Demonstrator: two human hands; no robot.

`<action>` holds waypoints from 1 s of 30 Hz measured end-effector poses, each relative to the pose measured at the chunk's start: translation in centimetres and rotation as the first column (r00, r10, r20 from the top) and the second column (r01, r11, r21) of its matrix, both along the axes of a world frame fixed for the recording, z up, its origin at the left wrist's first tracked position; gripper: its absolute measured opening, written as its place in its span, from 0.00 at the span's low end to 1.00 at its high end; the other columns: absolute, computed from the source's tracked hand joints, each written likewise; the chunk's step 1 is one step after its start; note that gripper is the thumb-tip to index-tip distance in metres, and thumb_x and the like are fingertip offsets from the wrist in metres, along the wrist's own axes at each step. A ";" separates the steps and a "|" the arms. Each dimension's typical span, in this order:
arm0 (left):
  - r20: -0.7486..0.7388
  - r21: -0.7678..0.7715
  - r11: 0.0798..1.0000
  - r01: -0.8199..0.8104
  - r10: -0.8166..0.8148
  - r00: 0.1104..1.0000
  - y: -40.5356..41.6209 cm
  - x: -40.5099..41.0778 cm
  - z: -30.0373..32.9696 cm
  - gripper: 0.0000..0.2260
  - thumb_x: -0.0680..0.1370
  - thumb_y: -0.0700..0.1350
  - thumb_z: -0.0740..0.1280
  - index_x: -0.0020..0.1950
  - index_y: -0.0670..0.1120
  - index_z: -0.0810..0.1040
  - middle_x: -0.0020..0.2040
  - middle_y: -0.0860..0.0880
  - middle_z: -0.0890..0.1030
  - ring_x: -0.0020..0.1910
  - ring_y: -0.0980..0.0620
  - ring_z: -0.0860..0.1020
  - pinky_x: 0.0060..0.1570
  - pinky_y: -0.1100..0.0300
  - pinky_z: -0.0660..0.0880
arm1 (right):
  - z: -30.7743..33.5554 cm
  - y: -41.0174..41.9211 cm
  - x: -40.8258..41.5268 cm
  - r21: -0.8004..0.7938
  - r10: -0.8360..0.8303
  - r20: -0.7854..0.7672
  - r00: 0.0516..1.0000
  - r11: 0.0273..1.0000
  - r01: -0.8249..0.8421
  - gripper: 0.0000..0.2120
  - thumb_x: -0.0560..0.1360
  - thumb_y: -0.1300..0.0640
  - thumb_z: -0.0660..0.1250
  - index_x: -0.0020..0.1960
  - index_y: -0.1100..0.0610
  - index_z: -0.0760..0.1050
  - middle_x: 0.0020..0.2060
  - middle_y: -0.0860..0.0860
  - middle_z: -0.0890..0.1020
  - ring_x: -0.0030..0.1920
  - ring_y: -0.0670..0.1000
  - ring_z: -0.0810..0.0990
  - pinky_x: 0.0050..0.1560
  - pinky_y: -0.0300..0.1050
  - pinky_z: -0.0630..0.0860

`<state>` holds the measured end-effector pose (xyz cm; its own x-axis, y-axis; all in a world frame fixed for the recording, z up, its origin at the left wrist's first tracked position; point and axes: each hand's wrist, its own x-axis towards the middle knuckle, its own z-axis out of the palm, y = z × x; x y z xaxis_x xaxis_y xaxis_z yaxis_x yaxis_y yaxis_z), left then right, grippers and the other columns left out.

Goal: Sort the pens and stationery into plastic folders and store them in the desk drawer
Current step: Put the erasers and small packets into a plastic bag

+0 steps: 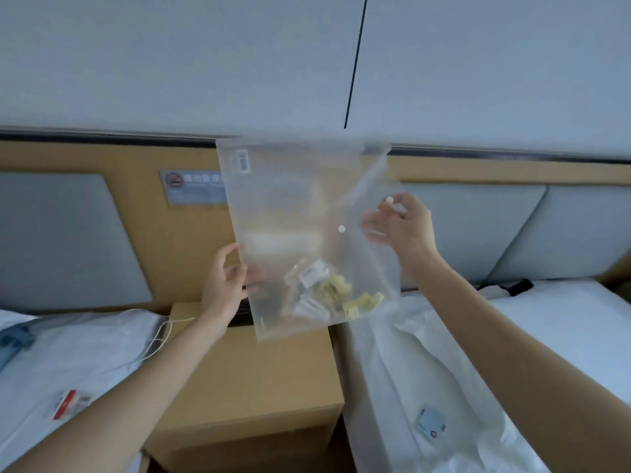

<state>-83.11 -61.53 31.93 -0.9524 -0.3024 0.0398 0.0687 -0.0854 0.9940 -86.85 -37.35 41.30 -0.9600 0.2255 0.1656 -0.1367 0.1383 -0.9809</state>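
Head view: you're holding the plastic folder point(290, 213) up in the air over the bedside worktop point(246, 370), between the two beds. Your left hand point(225, 285) is gripping its lower left edge, fingers curled round the sheet. Your right hand point(403, 223) is pinching the flap at the right edge, near the white snap button point(341, 229); the flap looks unsnapped. The small stationery point(327, 295), yellow bits and little packets, is sitting bunched in the bottom right corner.

Handling, my read: the folder is looking light and floppy, thin film, smooth so probably slick. The load is small but off-centre, so the sheet is likely sagging toward that corner. You're better off keeping one hand on the bottom edge near the contents and one on the flap side. Loose pieces could spill while the flap is unfastened, so keep the opening up.

Other items lying on the beds: a red-and-white packet point(70, 402) left, a pale blue item point(432, 423) right. No open drawer visible in frame.
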 end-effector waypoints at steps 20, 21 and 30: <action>-0.149 -0.071 0.994 -0.078 0.067 0.987 -6.6 -1.7 10.0 0.09 0.78 0.38 0.64 0.58 0.41 0.77 0.53 0.41 0.81 0.48 0.47 0.81 0.48 0.54 0.79 | 11.7 -3.1 3.3 -0.025 -0.079 -0.249 0.965 0.997 0.075 0.08 0.78 0.65 0.63 0.40 0.62 0.74 0.36 0.60 0.82 0.33 0.52 0.84 0.38 0.52 0.82; -0.150 -0.078 0.994 -0.072 0.060 0.987 -6.5 -1.6 9.9 0.10 0.78 0.38 0.64 0.59 0.40 0.77 0.53 0.42 0.81 0.48 0.48 0.80 0.45 0.59 0.80 | 11.4 -3.1 3.3 -0.016 -0.079 -0.248 0.966 0.997 0.077 0.07 0.78 0.65 0.63 0.40 0.62 0.74 0.37 0.61 0.82 0.34 0.52 0.84 0.38 0.52 0.82; -0.286 0.029 0.993 -0.112 0.116 0.951 -6.0 -0.4 10.9 0.07 0.78 0.39 0.65 0.55 0.44 0.78 0.50 0.47 0.82 0.49 0.52 0.81 0.48 0.57 0.80 | 13.3 -4.0 5.3 -0.167 -0.082 -0.377 0.923 0.986 0.020 0.04 0.77 0.64 0.65 0.44 0.64 0.76 0.34 0.56 0.84 0.36 0.55 0.85 0.37 0.48 0.82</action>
